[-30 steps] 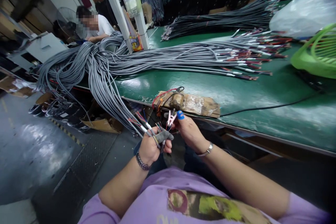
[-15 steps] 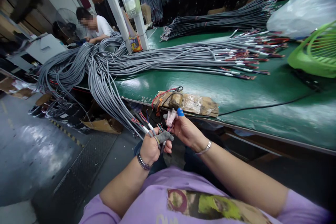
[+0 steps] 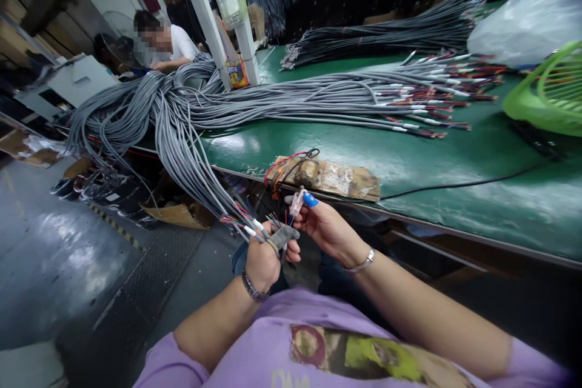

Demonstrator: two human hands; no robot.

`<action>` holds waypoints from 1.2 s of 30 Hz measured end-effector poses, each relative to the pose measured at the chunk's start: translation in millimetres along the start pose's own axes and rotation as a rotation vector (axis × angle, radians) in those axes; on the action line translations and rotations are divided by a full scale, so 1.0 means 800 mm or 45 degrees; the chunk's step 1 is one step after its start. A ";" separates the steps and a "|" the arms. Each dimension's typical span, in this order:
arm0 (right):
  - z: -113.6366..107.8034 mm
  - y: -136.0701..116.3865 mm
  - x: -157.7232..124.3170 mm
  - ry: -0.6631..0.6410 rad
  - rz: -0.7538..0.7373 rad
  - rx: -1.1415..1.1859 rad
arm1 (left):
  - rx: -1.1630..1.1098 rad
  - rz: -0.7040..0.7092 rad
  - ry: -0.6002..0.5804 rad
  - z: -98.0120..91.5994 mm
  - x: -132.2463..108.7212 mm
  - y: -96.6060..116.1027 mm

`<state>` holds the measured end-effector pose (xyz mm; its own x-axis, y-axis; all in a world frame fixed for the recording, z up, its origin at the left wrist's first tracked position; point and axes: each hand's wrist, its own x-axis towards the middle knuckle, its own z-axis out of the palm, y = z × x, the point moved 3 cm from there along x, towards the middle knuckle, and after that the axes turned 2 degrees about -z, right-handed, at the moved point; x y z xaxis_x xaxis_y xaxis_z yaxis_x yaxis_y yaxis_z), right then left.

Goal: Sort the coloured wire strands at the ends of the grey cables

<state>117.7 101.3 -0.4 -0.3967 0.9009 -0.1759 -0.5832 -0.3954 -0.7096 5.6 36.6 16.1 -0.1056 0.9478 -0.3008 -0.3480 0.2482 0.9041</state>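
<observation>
My left hand point(image 3: 266, 257) is closed around grey cables point(image 3: 218, 191), a grey covering on its thumb. Stripped ends with thin coloured wires point(image 3: 273, 218) stick out above the fist, and white-banded cable ends point(image 3: 254, 229) lie against it. Just to the right, my right hand point(image 3: 325, 227) has its fingertips pinched at thin red and blue wires. Blue wrap point(image 3: 310, 199) covers one of its fingertips. Beside that is a pale pink piece point(image 3: 297, 203); whether it is a finger wrap or a held part I cannot tell.
A wooden block point(image 3: 343, 179) with wires and an orange clip sits at the edge of the green table point(image 3: 454, 206). Behind it lie grey cable bundles point(image 3: 318, 94) and darker cables point(image 3: 382, 42). A green basket point(image 3: 545, 97) and plastic bag point(image 3: 527, 24) are right; another person point(image 3: 177, 45) sits far left.
My right hand's fingertips have shifted slightly, and red and blue wires now show between the hands. The left hand keeps its hold on the cables. The view has moved a little.
</observation>
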 end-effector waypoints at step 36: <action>-0.004 -0.004 0.009 0.030 0.107 0.114 | -0.048 0.032 -0.009 -0.003 -0.006 -0.007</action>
<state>118.9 109.4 -1.1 -0.4309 0.8673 -0.2491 -0.6099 -0.4834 -0.6280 5.7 30.3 11.3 -0.1083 0.9550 -0.2763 -0.3803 0.2170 0.8991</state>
